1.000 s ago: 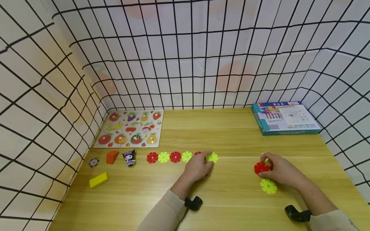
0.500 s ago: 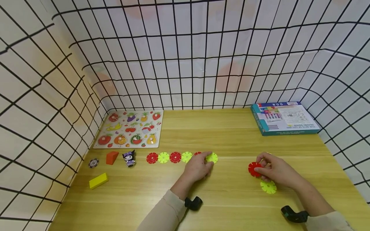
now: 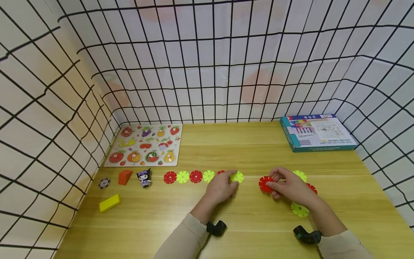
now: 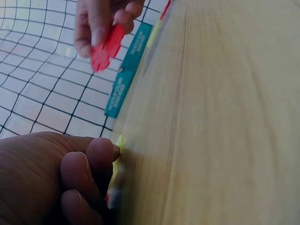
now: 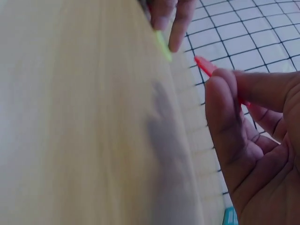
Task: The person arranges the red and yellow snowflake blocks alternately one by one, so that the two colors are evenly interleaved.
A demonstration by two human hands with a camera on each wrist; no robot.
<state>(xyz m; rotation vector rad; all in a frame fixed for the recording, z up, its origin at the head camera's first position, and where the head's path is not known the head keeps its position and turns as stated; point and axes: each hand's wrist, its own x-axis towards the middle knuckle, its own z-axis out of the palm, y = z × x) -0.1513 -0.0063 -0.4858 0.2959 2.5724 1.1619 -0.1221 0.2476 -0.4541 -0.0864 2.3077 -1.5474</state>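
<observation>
In the head view a row of notched plastic discs, red (image 3: 196,176) and yellow-green (image 3: 208,176) by turns, lies on the table. My left hand (image 3: 222,187) holds the yellow-green disc (image 3: 238,176) at the row's right end, with index finger and thumb at its edge; that hand partly covers a red disc (image 3: 221,172). To the right of the row, my right hand (image 3: 291,187) pinches another red disc (image 3: 265,184) between thumb and fingers. The right wrist view shows this red disc (image 5: 205,65) raised above the table.
Near the right hand lie yellow-green discs (image 3: 300,209) and a partly hidden red disc (image 3: 312,187). A fruit puzzle board (image 3: 145,145), a small doll figure (image 3: 144,178), an orange block (image 3: 124,177), a yellow block (image 3: 110,203) and a chip (image 3: 104,183) are left. A flat box (image 3: 318,133) sits back right.
My right hand has lifted the red disc from the loose discs and carried it left toward the row. My left hand has stayed in place.
</observation>
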